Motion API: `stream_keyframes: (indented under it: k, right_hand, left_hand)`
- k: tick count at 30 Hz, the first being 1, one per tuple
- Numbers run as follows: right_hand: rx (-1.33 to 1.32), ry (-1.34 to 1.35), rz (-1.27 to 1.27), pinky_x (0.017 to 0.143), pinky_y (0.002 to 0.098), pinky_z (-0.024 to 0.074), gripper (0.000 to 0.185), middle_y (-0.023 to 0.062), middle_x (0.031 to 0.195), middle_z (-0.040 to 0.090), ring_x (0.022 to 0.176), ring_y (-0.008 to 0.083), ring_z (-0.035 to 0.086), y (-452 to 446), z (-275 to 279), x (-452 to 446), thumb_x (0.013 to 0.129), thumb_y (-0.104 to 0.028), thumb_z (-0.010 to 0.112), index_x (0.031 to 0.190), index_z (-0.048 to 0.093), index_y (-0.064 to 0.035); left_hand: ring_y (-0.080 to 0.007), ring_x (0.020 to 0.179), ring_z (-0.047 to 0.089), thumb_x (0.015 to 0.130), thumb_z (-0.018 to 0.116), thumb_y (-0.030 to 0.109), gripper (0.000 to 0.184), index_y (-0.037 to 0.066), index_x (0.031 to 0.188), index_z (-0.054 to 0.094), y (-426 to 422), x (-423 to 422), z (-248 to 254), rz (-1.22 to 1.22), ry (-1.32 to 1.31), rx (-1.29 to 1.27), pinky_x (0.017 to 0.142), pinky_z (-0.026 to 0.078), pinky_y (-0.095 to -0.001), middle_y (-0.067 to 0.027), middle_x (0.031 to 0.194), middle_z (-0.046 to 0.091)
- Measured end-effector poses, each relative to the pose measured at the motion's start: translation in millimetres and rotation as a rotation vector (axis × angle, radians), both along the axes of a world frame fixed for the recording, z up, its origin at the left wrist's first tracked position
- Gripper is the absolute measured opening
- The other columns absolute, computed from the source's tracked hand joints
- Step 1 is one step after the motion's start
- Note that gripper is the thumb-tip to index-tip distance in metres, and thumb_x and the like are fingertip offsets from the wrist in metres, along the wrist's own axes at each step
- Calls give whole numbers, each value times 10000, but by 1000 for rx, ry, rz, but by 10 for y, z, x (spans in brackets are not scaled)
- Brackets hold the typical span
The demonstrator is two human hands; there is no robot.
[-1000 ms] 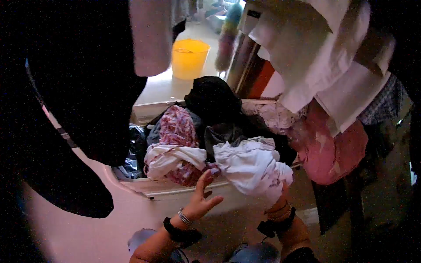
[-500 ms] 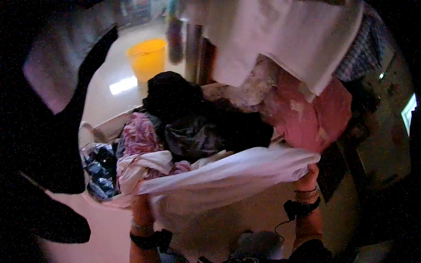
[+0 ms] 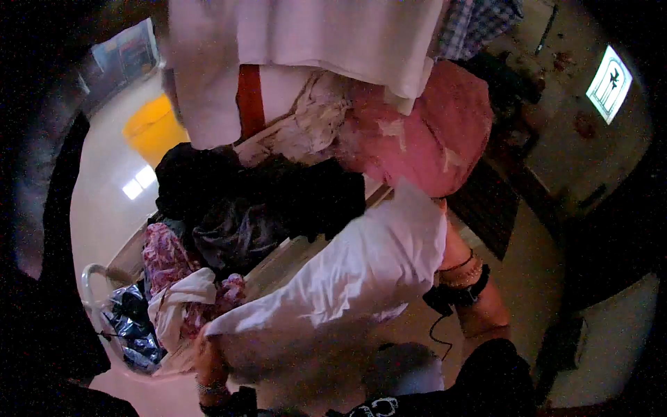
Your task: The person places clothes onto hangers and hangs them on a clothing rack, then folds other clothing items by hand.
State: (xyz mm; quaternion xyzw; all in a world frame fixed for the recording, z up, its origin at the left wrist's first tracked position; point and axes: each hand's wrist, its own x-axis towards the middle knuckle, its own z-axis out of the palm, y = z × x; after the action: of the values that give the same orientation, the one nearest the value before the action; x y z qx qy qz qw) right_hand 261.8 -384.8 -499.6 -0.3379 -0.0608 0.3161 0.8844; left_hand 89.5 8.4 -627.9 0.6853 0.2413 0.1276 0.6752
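A white cloth [image 3: 340,278] is stretched between my two hands, low in front of me. My left hand [image 3: 208,358] grips its lower left corner. At the cloth's upper right edge, my right hand [image 3: 445,226] is closed on it, with the fingers mostly hidden by the fabric. Just beyond lie a red and white patterned cloth [image 3: 165,257] with a white band [image 3: 182,299], a dark grey cloth [image 3: 240,233] and black clothes [image 3: 278,191].
A pink bundle [image 3: 431,132] sits at the right behind the clothes. White cloths [image 3: 333,35] hang overhead. A yellow bucket [image 3: 156,128] stands on the floor at the back left. Dark shiny plastic [image 3: 135,330] lies left of the clothes, and a dark mat [image 3: 486,205] lies right.
The bunched white cloth has been spread out. My left hand, open and empty a second ago, now grips it. My right hand has raised its end. The view has swung right.
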Motion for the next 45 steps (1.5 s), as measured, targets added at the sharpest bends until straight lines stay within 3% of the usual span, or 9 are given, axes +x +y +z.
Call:
stream_keyframes:
  k: [6,14,19,26,30,33,37,40,45]
  right_hand:
    - [-385,-348,270,915,286,377,447,54,1177,505,1043,139,484,870,221,-250,876,-283,500,1240,421,-36]
    - [-538,-310,509,691,218,432,330,-4,941,589,801,64,519,1533,338,-522,852,-269,553,1075,561,-26]
    - [-351,-368,499,705,252,455,335,21,919,593,822,99,548,1610,674,-466,843,-280,552,1057,552,-22]
    - [-246,-318,-41,809,322,458,300,68,977,588,891,193,573,975,812,-31,850,-220,494,1082,525,-31]
    - [-321,-318,-56,833,320,442,267,59,981,586,899,191,563,677,478,268,832,-202,522,1054,554,-57]
    - [-1162,-805,-189,894,333,393,355,74,1032,545,954,191,516,584,-27,563,820,-208,564,1137,493,-63]
    - [-996,-1192,119,911,319,374,552,111,1195,437,1063,210,453,773,-480,109,816,-152,560,1290,294,-61]
    - [-499,-774,827,996,333,293,585,94,1268,388,1111,186,409,911,-843,-303,794,-155,589,1289,306,-29]
    - [-435,-440,960,993,344,300,555,89,1265,400,1118,191,414,1054,-1128,-552,810,-184,560,1285,317,-34]
  left_hand:
    - [-109,809,498,895,448,119,325,23,1203,413,-344,77,-29,-214,-119,-193,703,429,-229,-51,968,521]
    - [-244,1194,359,769,660,189,931,184,1385,-38,-684,222,419,-685,-320,-418,992,292,-376,-123,1310,336]
    - [-354,891,494,609,666,118,366,50,952,559,-750,392,-93,-315,-299,569,768,411,-395,-156,916,542]
    - [-296,872,516,673,607,70,216,34,880,558,-436,278,81,-95,-183,848,761,413,-369,-134,922,547]
    - [-184,906,537,812,545,114,250,8,1038,525,-305,263,97,-408,46,-138,760,439,-306,-74,1051,556]
    - [-159,983,529,888,466,322,428,20,1190,447,-425,313,527,-331,-84,-596,863,430,-291,-70,1141,519]
    - [-192,1038,505,904,408,377,467,45,1231,409,-753,354,832,-399,-137,-654,916,405,-311,-79,1165,500]
    - [-196,1043,501,902,410,377,467,46,1231,408,-1103,417,824,-420,-162,-609,919,401,-317,-81,1167,498]
    - [-207,1054,490,898,415,376,466,50,1231,406,-1697,505,850,-613,-263,-524,925,393,-332,-85,1172,492]
